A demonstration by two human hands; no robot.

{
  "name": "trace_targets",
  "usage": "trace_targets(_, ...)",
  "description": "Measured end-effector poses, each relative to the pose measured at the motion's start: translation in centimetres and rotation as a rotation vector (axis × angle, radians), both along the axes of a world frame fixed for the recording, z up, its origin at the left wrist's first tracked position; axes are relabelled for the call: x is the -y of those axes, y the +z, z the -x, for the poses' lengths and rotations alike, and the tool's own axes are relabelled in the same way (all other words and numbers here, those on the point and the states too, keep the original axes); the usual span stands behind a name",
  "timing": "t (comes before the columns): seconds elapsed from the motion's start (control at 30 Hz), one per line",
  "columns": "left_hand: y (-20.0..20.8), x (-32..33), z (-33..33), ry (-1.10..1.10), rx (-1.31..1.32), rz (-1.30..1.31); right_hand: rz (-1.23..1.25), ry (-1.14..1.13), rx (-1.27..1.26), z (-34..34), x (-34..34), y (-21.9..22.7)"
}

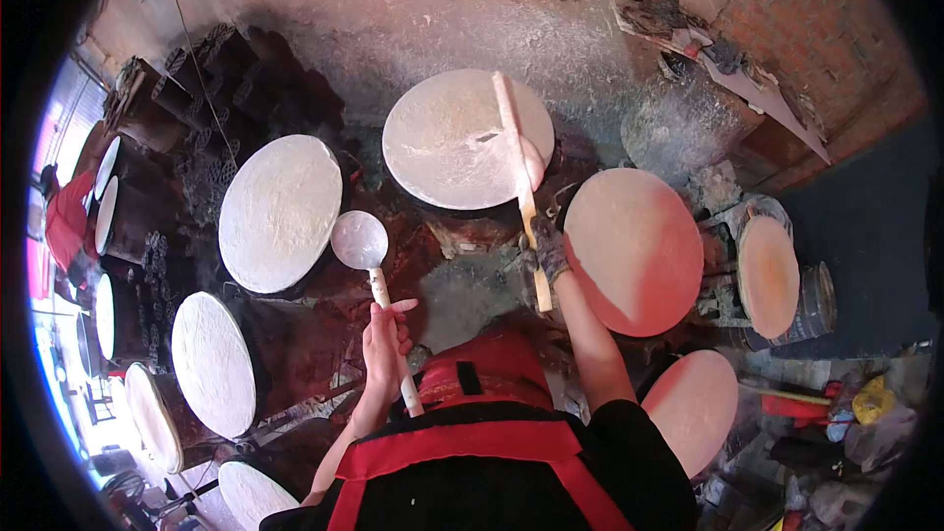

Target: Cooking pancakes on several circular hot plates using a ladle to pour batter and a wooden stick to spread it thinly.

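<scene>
The person stands over a ring of round steaming drums, each capped with a taut, pale disc. The left hand [383, 344] is wrapped around the white handle of a round metal ladle [360, 240], thumb raised; the ladle's shallow bowl hovers between the left drum disc [279, 211] and the middle drum disc [454, 138], above the dark, wet surface [442, 236]. The right hand [549, 251], in a dark glove, is closed on a long flat wooden stick [515, 152], which runs up across the middle disc, with a thin pale sheet draped over it near the disc's right edge. Just right of that hand sits a pinkish disc [634, 251]. More discs curve along the left, and another lies far right [768, 275]. A red apron strap [472, 447] crosses the person's dark shirt.
</scene>
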State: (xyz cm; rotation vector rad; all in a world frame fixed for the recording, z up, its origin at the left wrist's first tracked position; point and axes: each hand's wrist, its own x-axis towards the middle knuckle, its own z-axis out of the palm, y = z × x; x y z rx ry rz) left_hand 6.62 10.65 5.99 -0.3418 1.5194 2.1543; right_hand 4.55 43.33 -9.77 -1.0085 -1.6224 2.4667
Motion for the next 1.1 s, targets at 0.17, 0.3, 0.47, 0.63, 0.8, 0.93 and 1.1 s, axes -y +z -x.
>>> trace_targets(0.17, 0.0, -2.4, -0.4, -0.188, -0.094, 0.211, 0.315, -0.146, -0.04, 5.6, -1.8, 1.7)
trace_targets(0.3, 1.3, -5.3, -0.1, -0.041, -0.127, 0.115, -0.854, -0.032, 0.071, 7.2, 0.4, -1.5)
trace_targets(0.47, 0.9, -2.5, 1.9, 0.011, 0.063, 0.044, -0.881, -0.282, -0.295, 2.8, 3.1, 2.1)
trace_targets(0.63, 0.5, -2.3, 3.6, -0.118, 0.09, 0.021, -0.749, -0.039, -0.091, 2.6, 6.7, 3.3)
trace_targets(0.8, -0.8, -0.9, 4.6, -0.179, 0.168, 0.005, -0.629, -0.131, -0.107, 1.4, 5.3, 3.9)
trace_targets(0.93, -0.3, -1.2, 4.5, -0.262, 0.235, 0.004, 0.318, -0.661, -0.684, 1.6, 6.2, -3.7)
trace_targets(1.1, -1.3, 0.4, 4.6, -0.284, 0.264, 0.005, -0.574, -0.106, -0.218, 5.1, 3.1, -0.9)
